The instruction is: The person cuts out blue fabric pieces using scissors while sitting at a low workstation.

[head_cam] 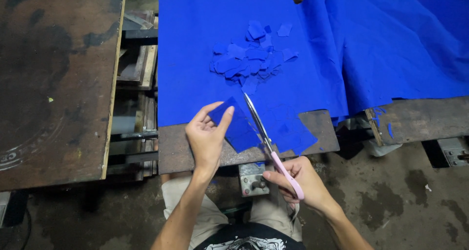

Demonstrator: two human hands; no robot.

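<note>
1. Pinching a small blue fabric piece [236,125] in our left hand [207,138], we hold it above the rusty metal table [195,150]; thumb and fingers close on its edge.
2. Our right hand [299,180] grips pink-handled scissors [269,147]; the blades lie against the piece.
3. A heap of blue scraps [254,52] rests on the blue cloth [312,50] beyond.

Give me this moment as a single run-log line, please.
left hand: holds blue fabric piece | right hand: pink-handled scissors at its edge | pile of blue scraps behind
</note>
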